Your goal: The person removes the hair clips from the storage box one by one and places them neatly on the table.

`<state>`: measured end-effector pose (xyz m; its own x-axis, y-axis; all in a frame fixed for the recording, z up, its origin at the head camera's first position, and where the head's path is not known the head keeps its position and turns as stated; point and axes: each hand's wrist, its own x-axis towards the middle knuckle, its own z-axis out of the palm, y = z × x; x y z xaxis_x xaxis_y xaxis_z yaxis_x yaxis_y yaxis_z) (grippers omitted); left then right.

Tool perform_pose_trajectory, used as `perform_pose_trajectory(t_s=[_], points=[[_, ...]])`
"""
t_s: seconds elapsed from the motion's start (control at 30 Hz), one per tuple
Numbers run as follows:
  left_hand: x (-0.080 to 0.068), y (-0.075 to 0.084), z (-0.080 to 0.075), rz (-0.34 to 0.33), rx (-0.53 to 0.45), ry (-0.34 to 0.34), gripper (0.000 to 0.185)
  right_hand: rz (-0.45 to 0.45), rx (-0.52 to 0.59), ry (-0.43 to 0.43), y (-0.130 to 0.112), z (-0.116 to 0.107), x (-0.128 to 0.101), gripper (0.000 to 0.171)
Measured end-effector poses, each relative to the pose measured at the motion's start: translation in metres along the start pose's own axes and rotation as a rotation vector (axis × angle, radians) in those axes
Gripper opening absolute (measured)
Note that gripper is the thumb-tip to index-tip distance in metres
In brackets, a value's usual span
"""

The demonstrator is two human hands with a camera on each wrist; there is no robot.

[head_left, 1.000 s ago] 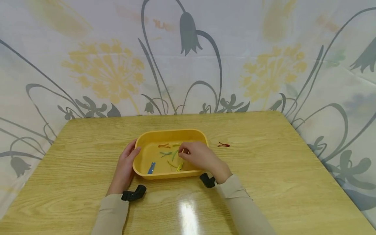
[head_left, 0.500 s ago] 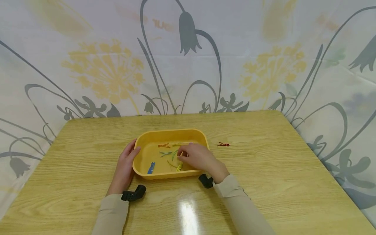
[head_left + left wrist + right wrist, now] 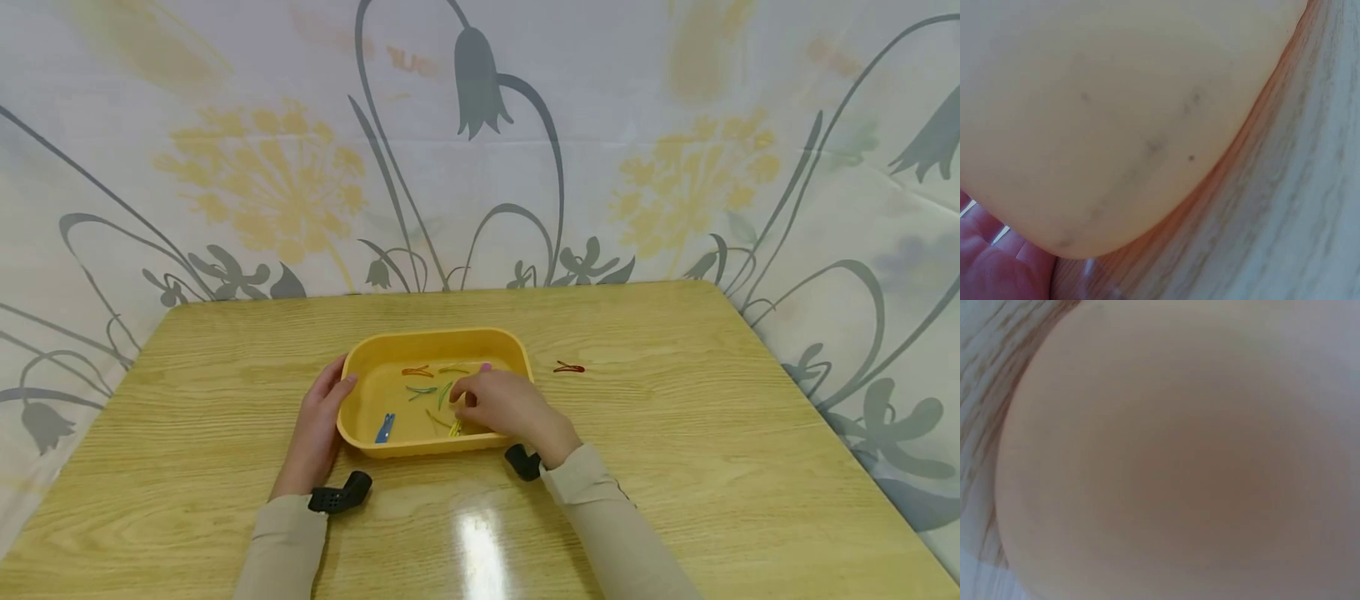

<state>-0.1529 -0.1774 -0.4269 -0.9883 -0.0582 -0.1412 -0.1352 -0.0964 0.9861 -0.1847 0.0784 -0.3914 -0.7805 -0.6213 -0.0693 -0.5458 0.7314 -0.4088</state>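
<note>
Your right hand [image 3: 504, 404] sits in the yellow tray [image 3: 435, 339], fingers curled, probably pinching the yellow clip [image 3: 454, 428] at its seven o'clock. Your left hand [image 3: 318, 425] braces the tray's nine o'clock wall, fingers relaxed.

One tray [image 3: 375, 354], seven hair clips [image 3: 386, 427]

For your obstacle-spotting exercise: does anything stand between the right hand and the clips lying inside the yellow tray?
Nothing visible does. The right hand already reaches over the yellow tray's near rim, fingertips down among the clips.
</note>
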Motion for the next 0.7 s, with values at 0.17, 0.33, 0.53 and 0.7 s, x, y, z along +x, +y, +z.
perform_pose_trajectory(t_s=[0.17,0.33,0.53,0.7], points=[[-0.0004,0.0007,0.0004,0.001,0.000,-0.005,0.050,-0.005,-0.039,-0.011,0.0003,0.0003,-0.0005,0.017],[-0.0005,0.0018,0.0009,0.001,-0.003,-0.004,0.050,0.010,-0.064,-0.024,-0.0009,-0.0004,-0.0014,0.016],[-0.0008,0.0023,0.0011,0.000,-0.004,-0.004,0.049,0.011,-0.083,-0.017,-0.0011,-0.0003,-0.0008,0.012],[-0.0011,0.0021,0.0008,-0.001,-0.005,-0.002,0.050,0.023,-0.078,-0.019,-0.0010,-0.0001,0.0003,0.014]])
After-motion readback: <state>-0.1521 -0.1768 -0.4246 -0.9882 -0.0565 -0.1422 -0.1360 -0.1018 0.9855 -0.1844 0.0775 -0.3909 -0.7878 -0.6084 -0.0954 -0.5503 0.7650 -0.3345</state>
